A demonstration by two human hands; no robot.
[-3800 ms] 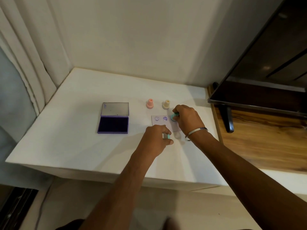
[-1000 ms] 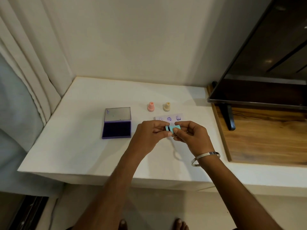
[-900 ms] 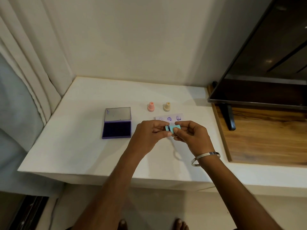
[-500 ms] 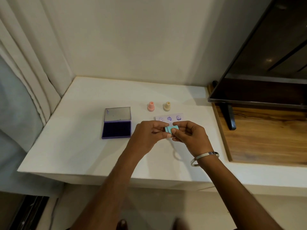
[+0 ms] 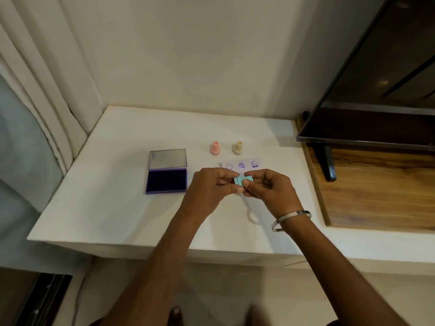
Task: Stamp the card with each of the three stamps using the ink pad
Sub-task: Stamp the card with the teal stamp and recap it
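Observation:
A teal stamp (image 5: 243,179) is held above the table between both hands, its cap pushed against its body. My left hand (image 5: 209,187) pinches the cap end and my right hand (image 5: 270,188) grips the body. Just beyond my fingers lies the pale card (image 5: 242,164), which carries three purple prints: a smiley, a heart and a swirl. A pink stamp (image 5: 215,148) and a cream stamp (image 5: 238,147) stand upright behind the card. The purple ink pad (image 5: 166,180) lies open to the left, its lid folded back.
The white table (image 5: 113,203) ends at a front edge near my forearms. A curtain (image 5: 47,102) hangs at the left. A dark television (image 5: 376,90) on a black foot stands over a wooden top (image 5: 376,184) at the right.
The teal stamp has left the card and come up between both hands. Over the last second its cap and body have closed together. The card shows its third print.

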